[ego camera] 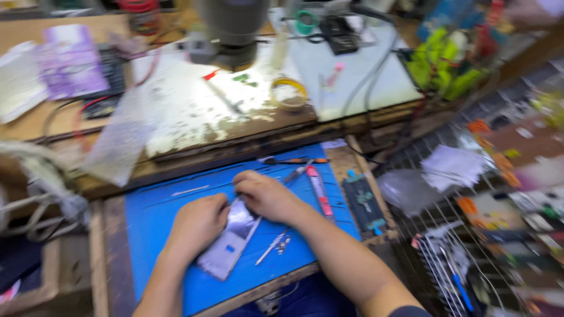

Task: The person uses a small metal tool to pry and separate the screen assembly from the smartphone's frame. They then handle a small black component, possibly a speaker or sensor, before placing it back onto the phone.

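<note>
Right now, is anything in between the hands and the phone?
No, nothing visible. The left hand rests right on the phone on the blue mat, and the right hand touches its top end. The tweezers and the pink tool lie off to the side.

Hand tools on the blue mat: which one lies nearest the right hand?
The pink-handled tool, lying just beside the right hand; the tweezers sit lower, and the orange-handled tool farther up.
</note>
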